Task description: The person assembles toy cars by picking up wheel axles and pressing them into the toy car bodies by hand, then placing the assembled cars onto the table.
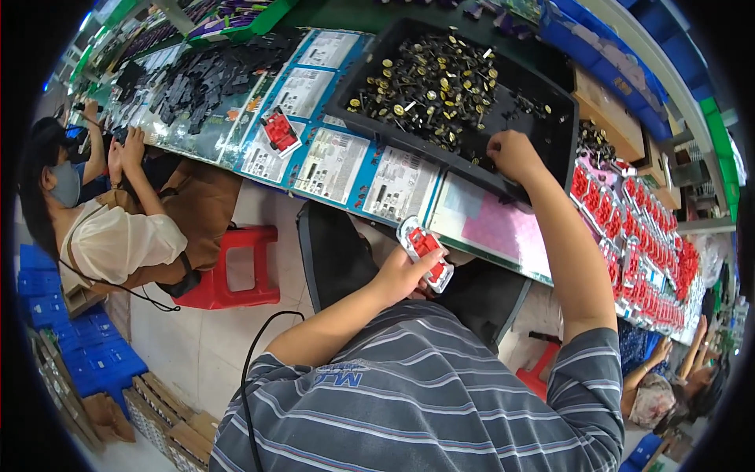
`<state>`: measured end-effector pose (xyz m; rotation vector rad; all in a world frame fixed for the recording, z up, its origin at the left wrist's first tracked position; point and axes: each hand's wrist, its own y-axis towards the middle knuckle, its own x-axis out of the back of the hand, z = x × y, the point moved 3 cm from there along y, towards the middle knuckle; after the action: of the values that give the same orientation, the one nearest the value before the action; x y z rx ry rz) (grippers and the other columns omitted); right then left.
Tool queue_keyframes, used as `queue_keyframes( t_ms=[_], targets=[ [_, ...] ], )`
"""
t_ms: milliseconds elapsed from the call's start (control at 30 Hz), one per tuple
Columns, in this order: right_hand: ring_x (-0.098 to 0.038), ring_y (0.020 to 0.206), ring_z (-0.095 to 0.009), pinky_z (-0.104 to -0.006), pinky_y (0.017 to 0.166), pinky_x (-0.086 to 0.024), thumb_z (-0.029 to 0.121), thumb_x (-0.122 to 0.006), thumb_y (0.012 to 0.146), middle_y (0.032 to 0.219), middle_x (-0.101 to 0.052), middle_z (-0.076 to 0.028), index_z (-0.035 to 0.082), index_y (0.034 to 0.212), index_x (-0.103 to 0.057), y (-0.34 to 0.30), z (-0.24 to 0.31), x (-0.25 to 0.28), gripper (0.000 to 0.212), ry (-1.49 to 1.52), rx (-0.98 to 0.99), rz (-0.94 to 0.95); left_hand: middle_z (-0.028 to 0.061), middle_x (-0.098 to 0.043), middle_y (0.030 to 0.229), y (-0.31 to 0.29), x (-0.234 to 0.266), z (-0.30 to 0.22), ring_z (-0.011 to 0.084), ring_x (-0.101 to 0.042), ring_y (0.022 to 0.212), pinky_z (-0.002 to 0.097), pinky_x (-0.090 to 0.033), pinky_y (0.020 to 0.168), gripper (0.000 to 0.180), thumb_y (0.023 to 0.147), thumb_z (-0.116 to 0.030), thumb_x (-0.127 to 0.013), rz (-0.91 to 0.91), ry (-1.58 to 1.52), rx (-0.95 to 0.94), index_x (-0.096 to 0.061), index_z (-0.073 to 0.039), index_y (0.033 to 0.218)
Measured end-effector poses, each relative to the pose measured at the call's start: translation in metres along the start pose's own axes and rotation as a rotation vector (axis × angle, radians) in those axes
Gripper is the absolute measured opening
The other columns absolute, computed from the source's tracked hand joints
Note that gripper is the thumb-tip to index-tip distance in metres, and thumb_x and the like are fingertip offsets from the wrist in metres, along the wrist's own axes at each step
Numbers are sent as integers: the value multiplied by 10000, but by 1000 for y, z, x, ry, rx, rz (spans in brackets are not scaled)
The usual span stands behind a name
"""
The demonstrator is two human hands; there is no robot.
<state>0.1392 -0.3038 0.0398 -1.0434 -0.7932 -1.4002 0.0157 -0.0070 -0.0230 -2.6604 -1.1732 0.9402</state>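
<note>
My left hand (405, 273) grips a red and white plastic piece (425, 250), which looks like a toy vehicle body, in front of the table edge above my lap. Its thumb presses on the red middle. My right hand (515, 156) reaches into a large black tray (543, 130), fingers curled together near the tray's near wall; whatever they pinch is hidden. Heaped in the tray are many small black parts with yellow discs (440, 86), perhaps wheels on axles. A similar red and white piece (280, 131) rests on the table, left of the tray.
Printed sheets (333, 164) lie under the tabletop cover. Black flat parts (204, 82) are piled farther left, near a co-worker (126, 220). Stacked red and white pieces (629, 236) stand at right, beside a cardboard box (605, 114). A blue bin (605, 59) sits behind the tray.
</note>
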Motion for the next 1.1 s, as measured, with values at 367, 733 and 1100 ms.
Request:
queue_keyframes(
  t_ms=[367, 733, 1100],
  targets=[
    [-614, 857, -110, -238, 779, -514, 31, -821, 812, 1005, -620, -50, -34, 1237, -574, -145, 30, 38, 496, 1053, -102, -404, 10, -637, 925, 11, -15, -25, 40, -544, 673, 190, -410, 559, 373, 1038, -334, -577, 90, -89, -49, -510, -71, 1294],
    [-616, 909, -230, -326, 816, -515, 187, -903, 705, 1108, -649, -138, -10, 1186, -632, -217, 88, -27, 586, 604, 5, -322, 87, -578, 1251, 21, -28, -16, 145, -609, 1070, 303, -515, 894, 553, 1043, -377, -556, 135, 69, -180, -392, -37, 1447],
    [-631, 1006, -273, -343, 854, -522, 119, -882, 710, 1182, -633, -154, -1, 1204, -620, -223, 98, -30, 572, 470, 123, -320, 105, -565, 1269, 12, -34, -13, 163, -582, 1131, 331, -483, 978, 531, 1043, -329, -559, 102, 126, -300, -389, -14, 1435]
  ],
)
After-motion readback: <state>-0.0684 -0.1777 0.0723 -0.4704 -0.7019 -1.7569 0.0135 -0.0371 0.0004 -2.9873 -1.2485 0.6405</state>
